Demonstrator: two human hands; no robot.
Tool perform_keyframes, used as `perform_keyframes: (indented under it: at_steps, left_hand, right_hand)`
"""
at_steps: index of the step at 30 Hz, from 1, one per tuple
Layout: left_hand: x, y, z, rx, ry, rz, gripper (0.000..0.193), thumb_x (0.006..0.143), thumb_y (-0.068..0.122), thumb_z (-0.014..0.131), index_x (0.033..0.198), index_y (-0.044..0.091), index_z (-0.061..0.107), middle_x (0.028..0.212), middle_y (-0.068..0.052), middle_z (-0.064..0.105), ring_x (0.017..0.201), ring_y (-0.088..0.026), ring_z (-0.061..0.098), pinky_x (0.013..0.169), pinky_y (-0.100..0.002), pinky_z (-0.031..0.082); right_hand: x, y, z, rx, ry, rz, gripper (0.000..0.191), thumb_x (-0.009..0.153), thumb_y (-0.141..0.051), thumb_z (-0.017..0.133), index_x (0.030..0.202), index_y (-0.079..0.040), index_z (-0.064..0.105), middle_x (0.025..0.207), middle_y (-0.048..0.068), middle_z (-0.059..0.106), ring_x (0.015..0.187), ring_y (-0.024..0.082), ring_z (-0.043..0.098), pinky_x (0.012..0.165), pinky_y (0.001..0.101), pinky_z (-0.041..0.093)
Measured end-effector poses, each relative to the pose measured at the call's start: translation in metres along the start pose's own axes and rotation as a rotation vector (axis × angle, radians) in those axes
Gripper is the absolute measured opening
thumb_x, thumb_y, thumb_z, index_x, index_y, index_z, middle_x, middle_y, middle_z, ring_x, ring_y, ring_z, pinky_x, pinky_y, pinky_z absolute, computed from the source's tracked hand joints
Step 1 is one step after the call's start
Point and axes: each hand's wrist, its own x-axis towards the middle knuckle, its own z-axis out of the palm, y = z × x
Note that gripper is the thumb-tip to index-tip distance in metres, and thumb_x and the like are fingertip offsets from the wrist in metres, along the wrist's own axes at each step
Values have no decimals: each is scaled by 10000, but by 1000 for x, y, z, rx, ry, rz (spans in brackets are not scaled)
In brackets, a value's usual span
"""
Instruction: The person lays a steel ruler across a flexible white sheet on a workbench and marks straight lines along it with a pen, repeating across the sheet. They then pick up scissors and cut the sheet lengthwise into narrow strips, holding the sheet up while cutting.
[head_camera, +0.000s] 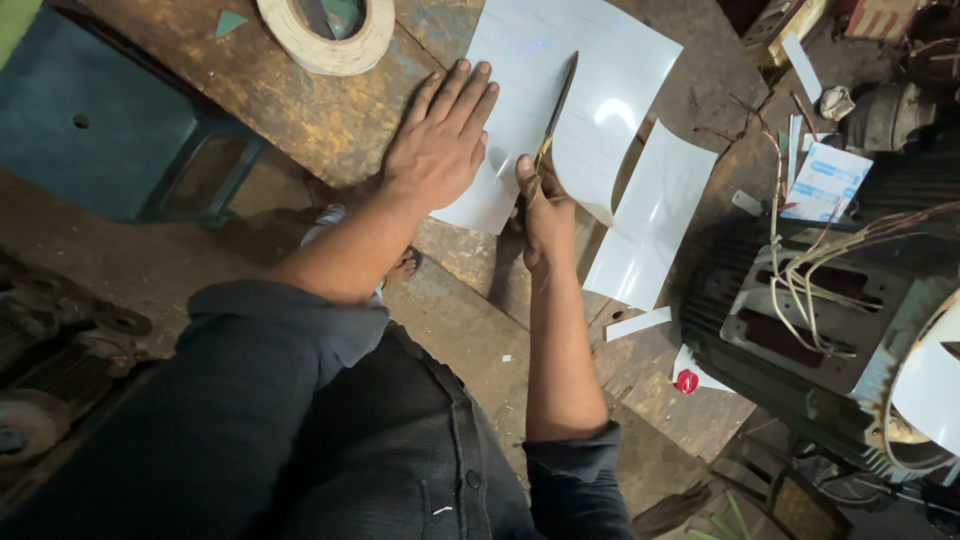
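A large white glossy sheet (540, 70) lies on a worn wooden table (330, 110). My left hand (443, 135) presses flat on the sheet's left part, fingers together and pointing away from me. My right hand (545, 215) grips a pair of scissors (556, 105) whose long blades run up into the sheet along a cut. To the right of the blades, a cut strip of the sheet (650, 215) curls downward off the table edge.
A roll of pale tape (325, 45) sits at the table's far side. An open electric motor (800, 320) with loose wires stands at the right. A small red cap (686, 381) and white paper scraps (638, 324) lie near it. A dark green stool (110, 120) is at left.
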Motion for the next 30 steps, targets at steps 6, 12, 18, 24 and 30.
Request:
perform_keyframes:
  at_steps: [6, 12, 18, 24, 30]
  left_hand:
    - [0, 0, -2, 5, -2, -2, 589, 1070, 282, 493, 1594, 24, 416, 1690, -134, 334, 1572, -293, 250, 1284, -485, 137]
    - [2, 0, 0, 7, -22, -14, 596, 1057, 291, 484, 1587, 25, 417, 1687, -130, 328, 1568, -285, 238, 1279, -480, 131]
    - [1, 0, 1, 17, -21, -7, 589, 1071, 289, 479, 1596, 28, 417, 1693, -127, 323, 1573, -287, 234, 1282, -481, 127]
    - [2, 0, 1, 1, -31, -9, 585, 1091, 293, 472, 1605, 21, 409, 1704, -135, 311, 1585, -290, 225, 1295, -479, 125]
    - [2, -1, 4, 9, -45, -3, 609, 1069, 295, 475, 1608, 23, 396, 1703, -136, 305, 1581, -297, 216, 1283, -486, 117]
  right_hand:
    - [18, -13, 0, 59, -33, 39, 538, 828, -557, 779, 1000, -54, 692, 659, -45, 532, 533, 73, 471, 480, 238, 376]
    - [22, -14, 2, 7, -40, 22, 548, 839, -553, 799, 976, -43, 656, 653, -26, 538, 524, 91, 478, 470, 250, 374]
    - [34, -25, 3, 43, -37, 13, 554, 784, -575, 784, 1008, -74, 711, 624, -41, 542, 481, 79, 477, 435, 246, 376]
    - [35, -28, 8, 79, -50, -50, 477, 873, -453, 827, 1033, -27, 682, 694, -23, 612, 530, 88, 525, 466, 255, 408]
    - [44, -41, 6, 76, -57, -62, 367, 857, -453, 788, 968, -115, 700, 669, -49, 595, 484, 61, 488, 413, 240, 355]
